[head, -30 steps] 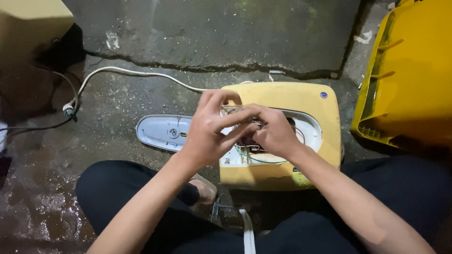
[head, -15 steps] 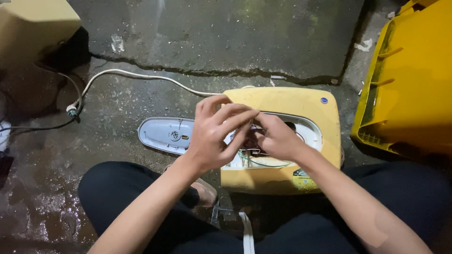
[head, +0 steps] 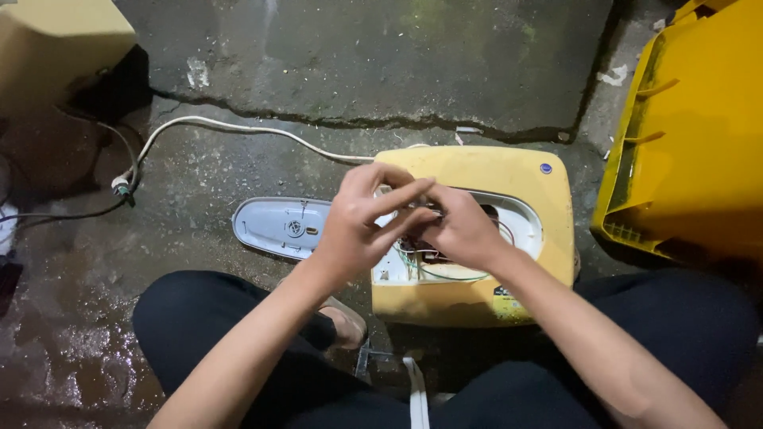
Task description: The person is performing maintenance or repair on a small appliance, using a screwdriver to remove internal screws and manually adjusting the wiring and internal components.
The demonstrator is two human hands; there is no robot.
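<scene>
Both hands, left (head: 362, 230) and right (head: 459, 232), meet above the open yellow appliance (head: 477, 238), fingers (head: 397, 199) pinching small wiring; a grey cover (head: 278, 226) lies left of the appliance.

Both hands (head: 413, 226) over wiring (head: 417, 258) inside open yellow appliance (head: 477, 294)

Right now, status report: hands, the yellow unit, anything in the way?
Left hand and right hand together over the open yellow appliance, fingers at its exposed wires; grip unclear. Grey cover panel lies detached beside it. White cord trails clear.
</scene>
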